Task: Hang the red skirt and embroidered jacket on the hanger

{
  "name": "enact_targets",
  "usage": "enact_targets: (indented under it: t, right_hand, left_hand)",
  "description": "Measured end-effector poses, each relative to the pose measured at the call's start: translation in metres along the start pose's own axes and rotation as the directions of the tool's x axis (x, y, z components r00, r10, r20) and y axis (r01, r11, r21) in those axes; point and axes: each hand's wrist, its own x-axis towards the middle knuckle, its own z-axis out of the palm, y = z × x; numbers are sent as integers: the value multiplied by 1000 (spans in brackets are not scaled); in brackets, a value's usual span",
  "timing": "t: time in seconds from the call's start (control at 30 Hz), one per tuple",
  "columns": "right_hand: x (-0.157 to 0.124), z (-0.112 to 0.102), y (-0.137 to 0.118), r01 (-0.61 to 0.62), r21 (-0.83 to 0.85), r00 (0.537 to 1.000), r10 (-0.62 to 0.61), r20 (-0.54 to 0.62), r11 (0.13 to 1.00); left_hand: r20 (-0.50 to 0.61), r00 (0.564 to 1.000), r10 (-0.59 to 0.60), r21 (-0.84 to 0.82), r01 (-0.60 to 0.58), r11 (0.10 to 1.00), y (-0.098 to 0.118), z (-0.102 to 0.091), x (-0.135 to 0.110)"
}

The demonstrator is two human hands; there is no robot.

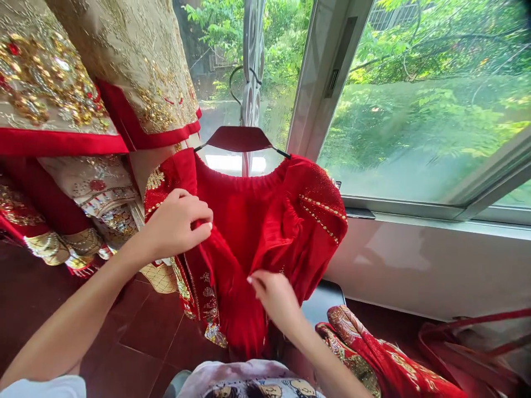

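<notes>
A red garment (249,221) with gold beadwork hangs on a dark red hanger (239,138) in front of the window. My left hand (176,224) is closed, pinching the garment's left front edge near the shoulder. My right hand (276,298) is lower and to the right, fingers closed on a fold of the red cloth near its middle. The garment's lower part droops between my arms.
Cream and gold embroidered garments with red borders (83,83) hang at the left. More red embroidered cloth (373,359) lies at the lower right by a red strap (468,326). A large window (415,110) and white sill (435,221) fill the right. The floor is dark red tile (141,331).
</notes>
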Motion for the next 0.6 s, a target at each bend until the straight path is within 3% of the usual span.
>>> enact_targets:
  t: [0.03, 0.07, 0.1, 0.13, 0.17, 0.2, 0.23, 0.27, 0.37, 0.43, 0.5, 0.6]
  right_hand:
    - [10, -20, -5, -103, 3, 986, 102, -130, 995]
    - [24, -39, -9, -178, -2, 934, 169, -316, 984]
    - [39, -55, -13, -207, 13, 824, 181, -537, 978]
    - [57, -66, -16, -219, 4, 707, 162, -689, 976]
    - [75, -73, -17, -227, -31, 617, 119, -778, 973]
    - [92, -75, -17, -240, -78, 567, 74, -820, 968]
    - [108, -73, -15, -270, -125, 548, 46, -835, 955]
    - [122, -68, -13, -312, -157, 540, 38, -841, 937]
    - [147, -49, 0, -430, -173, 509, 80, -857, 886]
    - [151, -44, 9, -452, -160, 484, 90, -870, 878]
    - [149, -50, 16, -451, -156, 492, 99, -865, 879]
    - [145, -78, 20, -472, -154, 574, 170, -801, 868]
  left_hand:
    - [-64, 996, -57, 0, 57, 998, 1, 1, 1]
    - [-170, 976, -133, 6, 136, 991, 1, 3, 5]
    - [-311, 925, -220, 16, 236, 972, 1, 6, 10]
    - [-460, 837, -297, 19, 344, 939, 1, 11, 16]
    - [-582, 733, -351, 12, 440, 898, -1, 18, 24]
    - [-663, 642, -386, -1, 514, 857, -4, 26, 31]
    - [-704, 581, -409, -10, 568, 823, -8, 34, 39]
    - [-720, 549, -424, -12, 601, 799, -13, 43, 45]
    - [-734, 523, -433, -10, 629, 777, -25, 57, 53]
    - [-731, 534, -424, -15, 609, 793, -28, 53, 47]
    - [-674, 585, -451, -17, 598, 801, -26, 39, 36]
    - [-503, 680, -534, 28, 630, 776, -23, 7, 20]
